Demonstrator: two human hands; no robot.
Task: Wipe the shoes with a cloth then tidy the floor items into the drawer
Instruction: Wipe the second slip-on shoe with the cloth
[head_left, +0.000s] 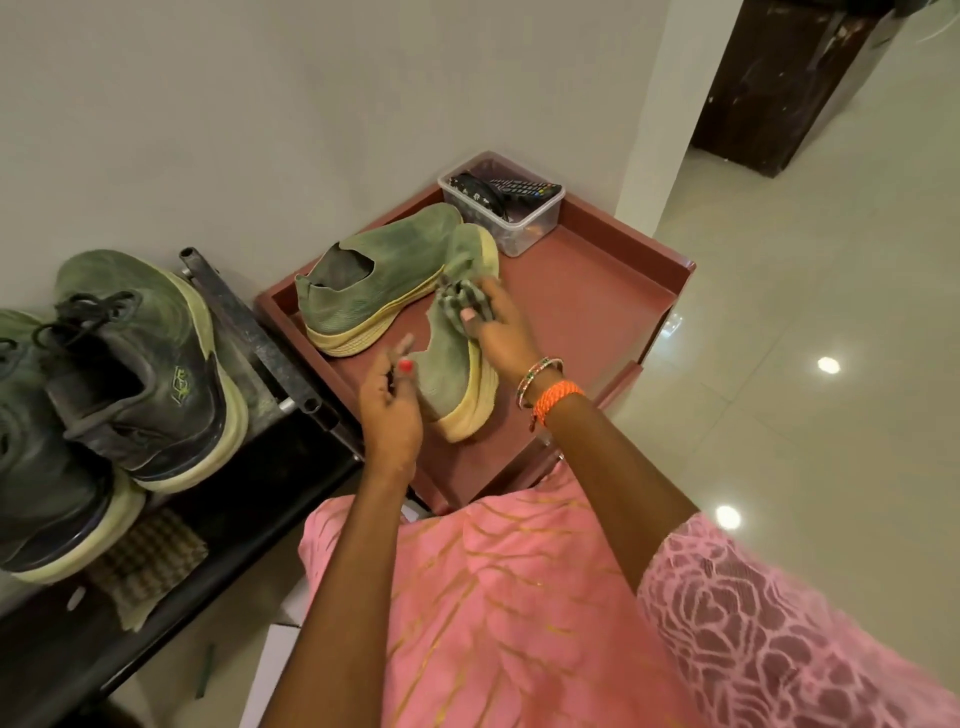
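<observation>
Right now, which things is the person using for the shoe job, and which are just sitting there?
In the job:
slip-on shoe being held
second slip-on shoe
left hand
right hand
red drawer
laced sneakers
checked cloth

Just sitting there:
clear plastic box
remote control
black shelf

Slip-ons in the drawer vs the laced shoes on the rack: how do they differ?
1. The slip-ons have no laces; the laced shoes have dark laces.
2. The slip-ons sit in the reddish drawer; the laced shoes stand on the black rack.
3. The slip-ons are lighter green knit; the laced shoes have dark heel panels.
4. The left hand and right hand are on one slip-on; nobody touches the laced shoes.
Shared: greenish uppers, pale soles.
</observation>
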